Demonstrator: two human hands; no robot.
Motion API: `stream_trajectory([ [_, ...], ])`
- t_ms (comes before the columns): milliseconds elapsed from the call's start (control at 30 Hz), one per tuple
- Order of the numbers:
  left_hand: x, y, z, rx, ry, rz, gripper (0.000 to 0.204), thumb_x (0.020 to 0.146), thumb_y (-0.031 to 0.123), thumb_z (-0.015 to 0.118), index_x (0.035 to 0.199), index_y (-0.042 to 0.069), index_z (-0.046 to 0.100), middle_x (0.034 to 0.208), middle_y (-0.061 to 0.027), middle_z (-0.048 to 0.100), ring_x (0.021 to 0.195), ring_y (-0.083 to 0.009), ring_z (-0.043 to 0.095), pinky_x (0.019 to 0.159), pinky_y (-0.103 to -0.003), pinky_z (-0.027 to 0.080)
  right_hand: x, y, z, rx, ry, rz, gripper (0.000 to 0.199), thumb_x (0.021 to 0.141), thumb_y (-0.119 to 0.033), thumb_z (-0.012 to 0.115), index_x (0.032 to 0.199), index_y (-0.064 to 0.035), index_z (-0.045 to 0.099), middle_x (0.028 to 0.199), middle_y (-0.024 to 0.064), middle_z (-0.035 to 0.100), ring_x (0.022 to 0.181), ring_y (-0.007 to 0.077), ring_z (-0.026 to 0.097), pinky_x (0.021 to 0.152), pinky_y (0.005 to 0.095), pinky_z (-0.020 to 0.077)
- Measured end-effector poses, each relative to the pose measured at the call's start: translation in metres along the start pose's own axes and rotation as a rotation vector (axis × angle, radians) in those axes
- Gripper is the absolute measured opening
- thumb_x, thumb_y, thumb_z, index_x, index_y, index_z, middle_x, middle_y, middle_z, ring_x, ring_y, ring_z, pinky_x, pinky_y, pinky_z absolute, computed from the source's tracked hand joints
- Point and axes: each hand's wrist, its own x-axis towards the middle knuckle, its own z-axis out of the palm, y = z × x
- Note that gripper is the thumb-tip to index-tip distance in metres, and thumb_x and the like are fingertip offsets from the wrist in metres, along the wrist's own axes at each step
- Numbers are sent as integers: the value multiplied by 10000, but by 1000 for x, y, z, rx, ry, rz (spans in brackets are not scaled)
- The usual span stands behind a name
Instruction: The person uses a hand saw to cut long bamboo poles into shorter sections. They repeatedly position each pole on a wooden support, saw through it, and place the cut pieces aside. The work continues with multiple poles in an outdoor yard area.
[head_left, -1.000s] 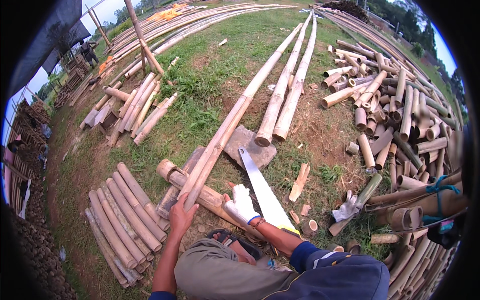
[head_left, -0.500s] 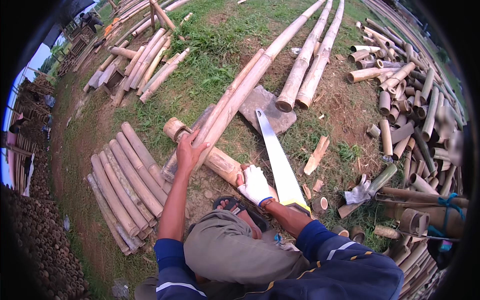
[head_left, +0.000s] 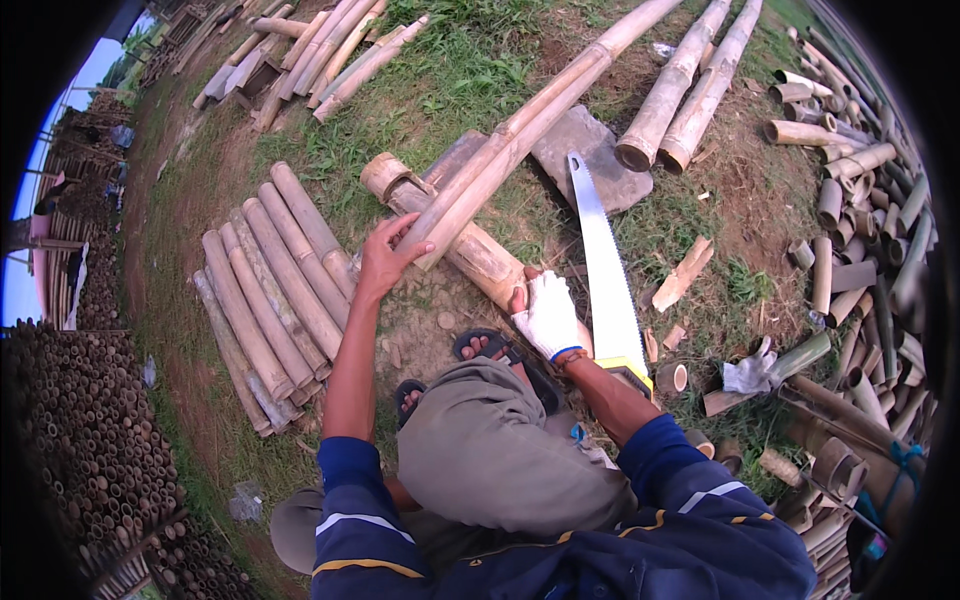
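Observation:
My left hand (head_left: 388, 258), bare, is closed round the near end of a long split-looking bamboo pole (head_left: 520, 150), with the thumb across its underside end. The pole slants away to the upper right and lies across a short thick bamboo log (head_left: 485, 262), which has a notch cut near its far left end. In a white glove, my right hand (head_left: 550, 312) grips the near end of that log. Just right of the glove is a handsaw (head_left: 598, 245), its toothed blade pointing away and its yellow handle (head_left: 628, 372) close to my wrist.
A flat stone (head_left: 600, 165) lies beyond the log, beside two long bamboo poles (head_left: 675, 90). To the left is a row of cut bamboo lengths (head_left: 275, 290). Offcuts heap up at the right (head_left: 860, 220), with a loose glove (head_left: 750, 368) nearer. My sandalled feet (head_left: 480, 347) are below the log.
The whole scene has shifted up and right in the picture as the view moved. My left hand sits closer to the pole's near end. My right hand keeps its place on the log.

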Motion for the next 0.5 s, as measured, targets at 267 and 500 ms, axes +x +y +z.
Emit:
stream_trajectory([
  [267, 14, 12, 23, 59, 125, 29, 643, 845, 384, 949, 1398, 106, 776, 1031, -82, 672, 942, -213, 640, 845, -361, 531, -1, 3, 0, 6, 36, -26, 460, 1003, -309, 648, 1325, 21, 660, 1103, 261, 644, 1022, 454, 627, 903, 537, 523],
  [500, 7, 27, 24, 64, 153, 16, 592, 864, 355, 915, 1370, 78, 782, 1180, -186, 725, 1114, -338, 718, 990, -436, 561, -1, 2, -4, 17, 39, -4, 462, 997, -289, 658, 1329, 32, 658, 1147, 282, 657, 1058, 480, 639, 950, 547, 524],
])
